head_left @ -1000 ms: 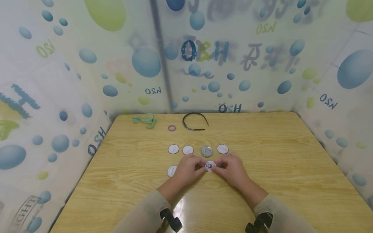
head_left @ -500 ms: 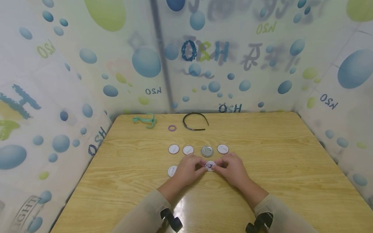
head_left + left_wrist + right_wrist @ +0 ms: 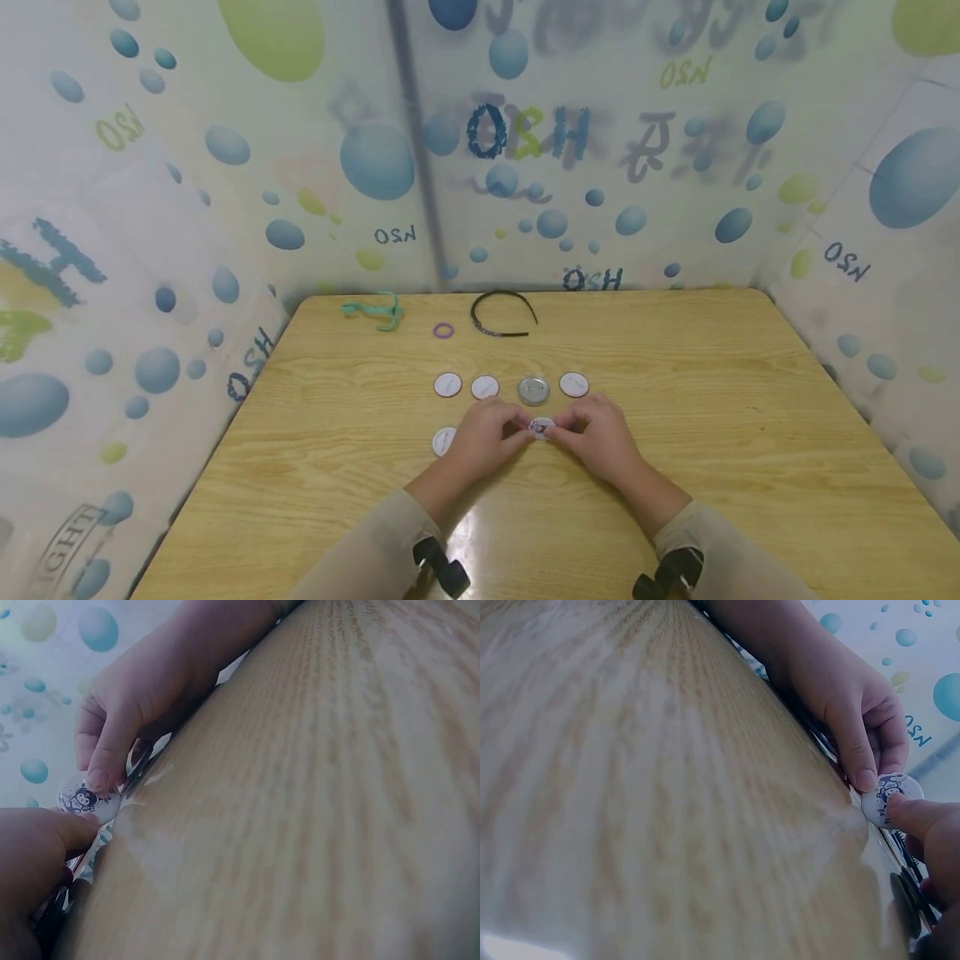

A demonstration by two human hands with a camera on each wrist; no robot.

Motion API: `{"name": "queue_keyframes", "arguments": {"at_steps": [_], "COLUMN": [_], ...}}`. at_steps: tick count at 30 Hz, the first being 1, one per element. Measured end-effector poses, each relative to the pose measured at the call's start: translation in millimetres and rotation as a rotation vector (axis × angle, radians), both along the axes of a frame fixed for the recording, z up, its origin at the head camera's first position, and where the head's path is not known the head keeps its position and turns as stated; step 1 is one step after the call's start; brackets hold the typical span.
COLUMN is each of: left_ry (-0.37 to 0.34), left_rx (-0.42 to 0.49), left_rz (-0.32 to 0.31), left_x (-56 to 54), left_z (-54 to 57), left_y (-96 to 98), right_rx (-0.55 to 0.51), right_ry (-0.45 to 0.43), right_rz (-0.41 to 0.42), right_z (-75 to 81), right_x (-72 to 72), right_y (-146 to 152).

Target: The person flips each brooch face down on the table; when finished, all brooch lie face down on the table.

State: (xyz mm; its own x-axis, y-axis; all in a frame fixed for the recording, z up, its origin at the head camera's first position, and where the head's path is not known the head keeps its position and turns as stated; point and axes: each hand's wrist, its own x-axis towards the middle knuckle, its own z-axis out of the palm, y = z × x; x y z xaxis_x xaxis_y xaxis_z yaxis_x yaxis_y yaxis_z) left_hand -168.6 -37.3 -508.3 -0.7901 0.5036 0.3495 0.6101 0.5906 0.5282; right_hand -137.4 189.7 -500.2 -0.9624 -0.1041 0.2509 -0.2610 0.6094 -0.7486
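A round white button badge (image 3: 541, 428) with a dark cartoon print is pinched between both hands near the middle of the table. My left hand (image 3: 487, 435) grips its left edge with thumb and fingers, and my right hand (image 3: 599, 437) grips the right edge. Both wrist views show the badge's printed face (image 3: 81, 799) toward the camera, a thumb from each side at its rim. Just beyond the hands lies a silver-backed badge (image 3: 533, 390). A white-backed badge (image 3: 442, 441) to the left is partly hidden by my left hand.
White-backed badges stand in the same row as the silver one: a far-left badge (image 3: 447, 384), a second badge (image 3: 484, 387) and a right-hand badge (image 3: 573, 384). Farther back lie a green clip-like item (image 3: 375, 311), a purple ring (image 3: 443, 331) and a black headband (image 3: 480, 325). Printed walls enclose the table (image 3: 712, 375).
The held badge has tilted slightly, its printed face looking flatter in the head view. Both hands keep their place and grip; the other badges have not moved.
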Motion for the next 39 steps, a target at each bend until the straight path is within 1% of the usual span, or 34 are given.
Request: {"name": "queue_keyframes", "arguments": {"at_steps": [4, 8, 16, 21, 27, 33, 35, 39], "left_ry": [-0.025, -0.024, -0.026, -0.002, -0.001, 0.042, 0.039, 0.031], "left_rx": [-0.002, 0.000, 0.009, 0.008, 0.006, 0.008, 0.006, -0.026], "left_rz": [0.001, -0.002, -0.007, -0.018, -0.033, -0.050, -0.050, -0.046], "left_x": [0.0, -0.1, 0.2, -1.1, -2.8, -2.7, -2.6, -2.8], "left_z": [-0.1, 0.2, 2.0, 0.7, -0.9, -1.4, -0.7, -1.0], "left_y": [-0.1, 0.0, -0.1, 0.1, -0.7, -1.0, -0.9, -0.8], "right_rx": [-0.008, -0.022, -0.037, -0.026, -0.004, 0.030, 0.037, 0.068], "right_ry": [0.015, 0.029, 0.031, 0.059, 0.089, 0.102, 0.105, 0.108], "right_rz": [0.004, 0.011, 0.025, 0.036, 0.057, 0.065, 0.068, 0.075], "right_z": [-1.0, -1.4, -1.7, -3.9, -5.1, -5.4, -5.3, -5.8], "right_x": [0.8, 1.4, 0.7, -1.2, -2.1, -2.7, -2.7, -2.5], "right_y": [0.0, 0.1, 1.2, 2.0, 2.3, 1.9, 1.7, 1.4]}}
